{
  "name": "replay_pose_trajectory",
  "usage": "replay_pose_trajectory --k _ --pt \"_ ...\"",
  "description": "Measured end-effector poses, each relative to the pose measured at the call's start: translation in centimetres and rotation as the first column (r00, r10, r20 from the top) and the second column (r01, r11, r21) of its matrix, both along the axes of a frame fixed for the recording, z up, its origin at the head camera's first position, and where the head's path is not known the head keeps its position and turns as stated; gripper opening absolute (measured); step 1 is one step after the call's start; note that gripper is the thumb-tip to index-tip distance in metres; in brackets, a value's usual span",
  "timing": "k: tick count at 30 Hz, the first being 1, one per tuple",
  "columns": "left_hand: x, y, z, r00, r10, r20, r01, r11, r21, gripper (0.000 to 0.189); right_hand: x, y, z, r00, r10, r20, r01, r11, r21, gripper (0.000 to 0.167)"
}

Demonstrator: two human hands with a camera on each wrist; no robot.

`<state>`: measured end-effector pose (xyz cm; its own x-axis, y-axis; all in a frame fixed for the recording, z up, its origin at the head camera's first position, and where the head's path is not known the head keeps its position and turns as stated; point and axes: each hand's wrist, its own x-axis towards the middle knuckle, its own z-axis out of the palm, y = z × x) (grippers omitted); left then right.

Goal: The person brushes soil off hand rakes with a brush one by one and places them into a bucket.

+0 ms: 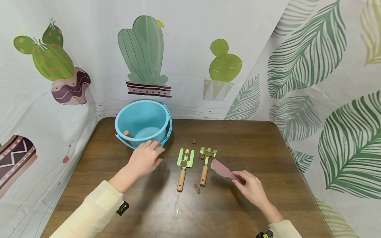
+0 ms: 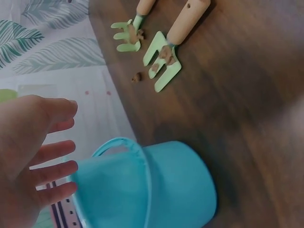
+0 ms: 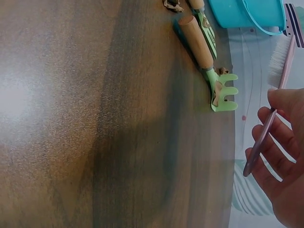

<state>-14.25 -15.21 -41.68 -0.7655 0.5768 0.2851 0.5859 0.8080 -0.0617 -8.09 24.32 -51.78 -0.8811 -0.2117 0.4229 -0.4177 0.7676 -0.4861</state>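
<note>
Brush [image 1: 221,169] pinched in right hand [image 1: 250,187], fork [image 1: 181,180] and rake [image 1: 203,176] between hands, left hand [image 1: 145,158] relaxed near bucket [image 1: 143,114]

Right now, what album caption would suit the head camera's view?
Right hand holds a pink brush near a dirty green rake and fork; left hand beside a blue bucket.

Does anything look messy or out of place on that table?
Yes: brown clumps sit on the green fork and green rake, and loose brown bits lie near them on the table, looking like spilled dirt.
</note>
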Motion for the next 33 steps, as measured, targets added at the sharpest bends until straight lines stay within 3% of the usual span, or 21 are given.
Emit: replay_pose_trajectory --k 11,20,33 --pt "0.7 0.6 -3.0 0.99 0.057 0.127 -0.056 0.998 -0.007 0.05 0.0 -0.1 -0.3 1.0 0.018 -0.004 -0.018 1.0 -0.005 0.03" --pt "1.5 1.4 -5.1 0.963 0.112 0.247 -0.117 0.993 0.006 0.061 0.3 0.0 -0.3 1.0 0.013 0.006 -0.013 1.0 0.001 0.03" --pt "2.0 2.8 -7.6 0.934 0.139 0.33 -0.165 0.985 0.052 0.071 0.3 0.1 -0.3 1.0 0.015 -0.003 -0.015 1.0 0.001 0.03"
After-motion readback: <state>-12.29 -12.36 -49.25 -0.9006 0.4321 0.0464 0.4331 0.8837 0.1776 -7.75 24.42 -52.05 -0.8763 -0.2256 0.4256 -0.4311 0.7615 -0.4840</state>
